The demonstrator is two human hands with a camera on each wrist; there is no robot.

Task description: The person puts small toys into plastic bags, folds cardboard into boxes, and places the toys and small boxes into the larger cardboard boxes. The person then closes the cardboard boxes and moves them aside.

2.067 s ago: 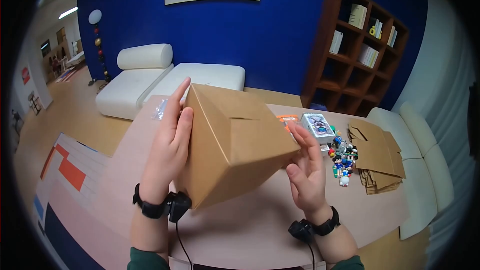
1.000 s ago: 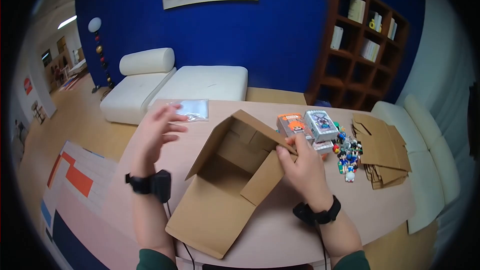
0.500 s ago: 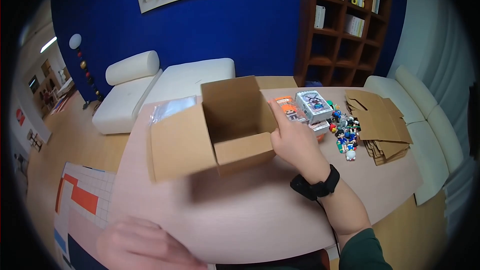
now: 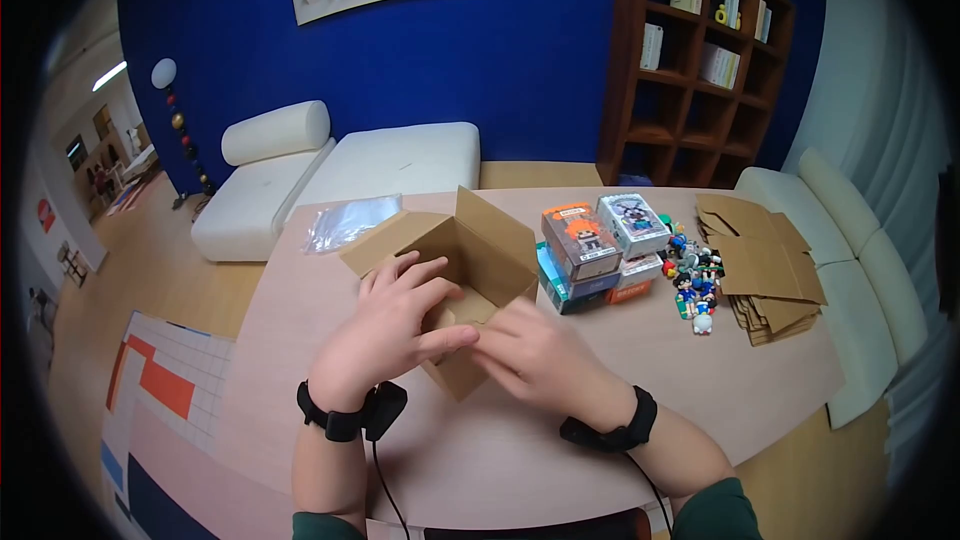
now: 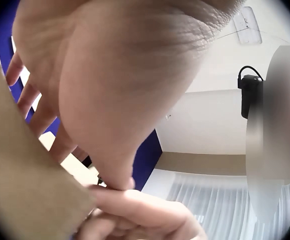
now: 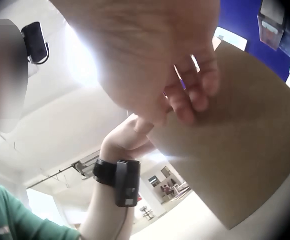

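Observation:
A brown cardboard box (image 4: 497,241) with raised flaps stands tilted in front of me, its opening facing up. My left hand (image 4: 388,328) reaches over the near left rim with spread fingers, and its thumb meets my right hand. At the near rim, my right hand (image 4: 548,355) pinches the box wall. In the right wrist view its fingers curl against the outer face of the cardboard (image 6: 235,145), thumb tucked behind the edge. The left wrist view shows the left fingers (image 5: 45,120) passing behind the box wall. Both hands partly hide the box's near side.
Small printed boxes (image 4: 583,243) are stacked right of the cardboard box. Several toy figures (image 4: 690,285) lie beyond them, beside flattened cardboard boxes (image 4: 765,260). Clear plastic bags (image 4: 345,223) lie at the table's (image 4: 270,330) far left.
The box has been turned from bottom-up to opening-up and brought onto the table. My left hand left it, dropped low, then came back to its rim; the right moved to the near rim.

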